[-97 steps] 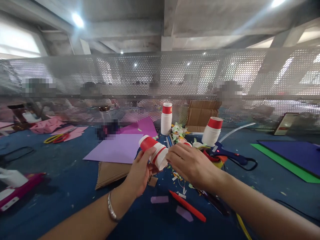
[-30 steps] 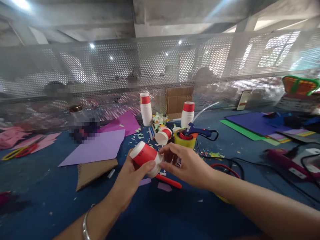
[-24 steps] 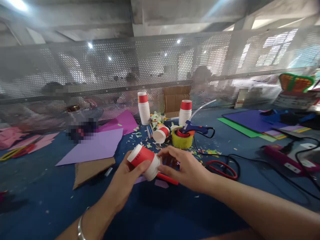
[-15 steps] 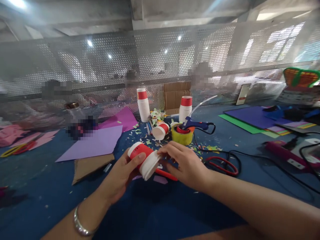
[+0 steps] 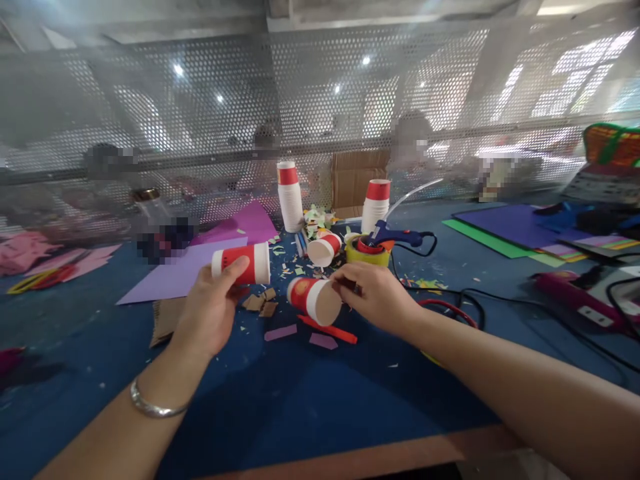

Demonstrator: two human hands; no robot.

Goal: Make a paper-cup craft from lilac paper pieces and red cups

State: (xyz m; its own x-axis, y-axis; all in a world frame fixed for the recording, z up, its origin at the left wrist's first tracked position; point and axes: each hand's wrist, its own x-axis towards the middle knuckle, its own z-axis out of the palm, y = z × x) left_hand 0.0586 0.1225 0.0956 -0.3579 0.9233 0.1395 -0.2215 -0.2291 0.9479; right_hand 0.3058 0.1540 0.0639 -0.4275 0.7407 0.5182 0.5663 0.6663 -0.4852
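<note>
My left hand [image 5: 213, 303] is wrapped round a red and white paper cup [image 5: 254, 263], held on its side above the lilac sheet. My right hand [image 5: 373, 290] pinches the edge of a second paper cup [image 5: 325, 301], which is tilted so its flat base faces me. Under this cup lie a red-orange pen [image 5: 335, 331] and purple paper scraps [image 5: 281, 333]. Small brown cardboard pieces [image 5: 260, 303] sit between the two hands. A third cup [image 5: 323, 249] lies on its side just behind.
Two stacks of upturned cups [image 5: 291, 207] stand at the back. A blue glue gun [image 5: 395, 235] rests on a yellow tape roll [image 5: 367, 252]; its cord runs right toward a power strip [image 5: 590, 300]. Coloured sheets [image 5: 500, 230] lie right, scissors [image 5: 45, 279] left.
The cups that were together between my hands are now apart. My left hand has moved left and up with one cup; my right hand holds the other near the pen.
</note>
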